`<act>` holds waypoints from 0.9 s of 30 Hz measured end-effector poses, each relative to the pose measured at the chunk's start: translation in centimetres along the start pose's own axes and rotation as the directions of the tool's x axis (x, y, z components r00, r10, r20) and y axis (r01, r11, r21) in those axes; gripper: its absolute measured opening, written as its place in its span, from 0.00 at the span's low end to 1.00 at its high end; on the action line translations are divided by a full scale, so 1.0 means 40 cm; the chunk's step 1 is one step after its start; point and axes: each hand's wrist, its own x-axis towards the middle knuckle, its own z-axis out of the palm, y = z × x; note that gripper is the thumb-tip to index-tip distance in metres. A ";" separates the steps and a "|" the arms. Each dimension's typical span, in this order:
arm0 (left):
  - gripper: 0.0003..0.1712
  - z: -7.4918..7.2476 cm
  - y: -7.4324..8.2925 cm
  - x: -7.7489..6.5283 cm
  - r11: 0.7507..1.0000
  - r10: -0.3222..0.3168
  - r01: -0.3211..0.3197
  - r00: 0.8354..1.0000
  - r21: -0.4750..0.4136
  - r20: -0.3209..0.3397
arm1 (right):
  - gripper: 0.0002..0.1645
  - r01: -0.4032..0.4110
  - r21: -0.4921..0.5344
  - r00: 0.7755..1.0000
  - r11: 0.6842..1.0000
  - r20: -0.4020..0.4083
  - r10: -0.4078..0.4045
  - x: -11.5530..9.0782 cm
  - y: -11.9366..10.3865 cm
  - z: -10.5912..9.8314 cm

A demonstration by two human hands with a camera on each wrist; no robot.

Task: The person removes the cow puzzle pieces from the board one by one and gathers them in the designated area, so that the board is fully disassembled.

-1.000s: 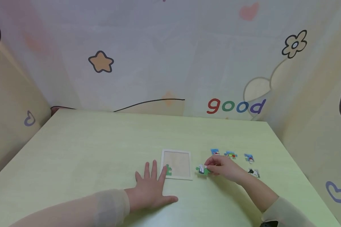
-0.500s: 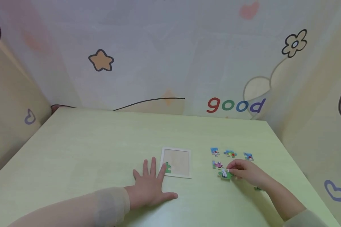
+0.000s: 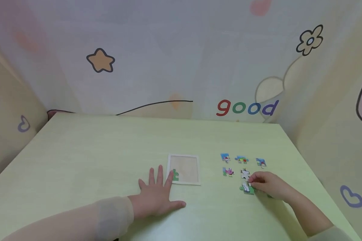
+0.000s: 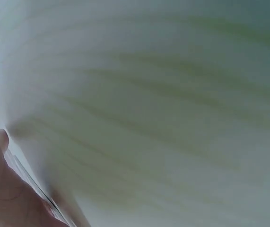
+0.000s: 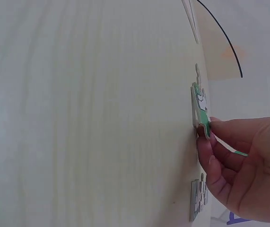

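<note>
In the head view my right hand (image 3: 269, 184) pinches a green-and-white jigsaw piece (image 3: 246, 188) between thumb and fingers. The right wrist view has this green-and-white jigsaw piece (image 5: 201, 106) edge-on, close to the table surface. Just behind it lies a mostly white piece (image 3: 245, 173). My left hand (image 3: 155, 197) rests on the table with its fingers spread. One of its fingertips reaches the lower left corner of a white puzzle frame (image 3: 184, 155). Inside that corner sits a green piece (image 3: 176, 175), partly covered by the finger. The left wrist view catches only part of the left hand (image 4: 7, 189).
Behind and left of my right hand lie loose pieces: a blue one (image 3: 225, 157), a blue-and-yellow one (image 3: 242, 159), another blue one (image 3: 260, 162) and a pink one (image 3: 228, 171). Another piece (image 3: 269, 196) is mostly hidden under the right hand. A printed curtain (image 3: 144, 67) surrounds the pale table.
My right hand has carried the green-and-white jigsaw piece rightward, from beside the frame to the loose pieces. The left hand stays in place. The head view has shifted slightly.
</note>
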 end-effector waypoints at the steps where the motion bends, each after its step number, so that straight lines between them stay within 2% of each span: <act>1: 0.60 -0.002 -0.001 0.001 1.000 0.005 -0.005 1.000 0.002 -0.002 | 0.03 0.012 -0.014 1.000 1.000 -0.005 -0.012 -0.001 -0.002 -0.002; 9: 0.57 -0.021 -0.020 -0.002 0.999 0.049 -0.049 0.999 -0.018 0.000 | 0.02 0.015 -0.080 1.000 0.997 -0.017 -0.016 -0.005 -0.018 -0.011; 13: 0.56 -0.026 -0.023 -0.006 0.997 0.073 -0.073 0.997 -0.004 -0.002 | 0.02 0.014 -0.124 0.998 0.992 -0.067 -0.023 -0.002 -0.036 -0.012; 16: 0.56 -0.028 -0.023 -0.012 0.996 0.084 -0.084 0.996 0.013 -0.006 | 0.04 0.052 -0.093 0.990 0.994 -0.129 -0.064 0.020 -0.074 0.002; 19: 0.57 -0.027 -0.022 -0.021 0.996 0.083 -0.083 0.997 0.017 -0.007 | 0.06 0.118 -0.029 0.981 0.993 -0.151 -0.121 0.059 -0.120 0.033; 24: 0.58 -0.020 -0.020 -0.034 0.997 0.077 -0.077 0.997 0.011 0.007 | 0.07 0.157 0.101 0.987 0.982 -0.059 -0.152 0.134 -0.211 0.118; 27: 0.59 -0.016 -0.022 -0.035 0.997 0.068 -0.068 0.998 0.026 0.010 | 0.09 0.178 0.103 0.983 0.979 0.016 -0.180 0.172 -0.273 0.171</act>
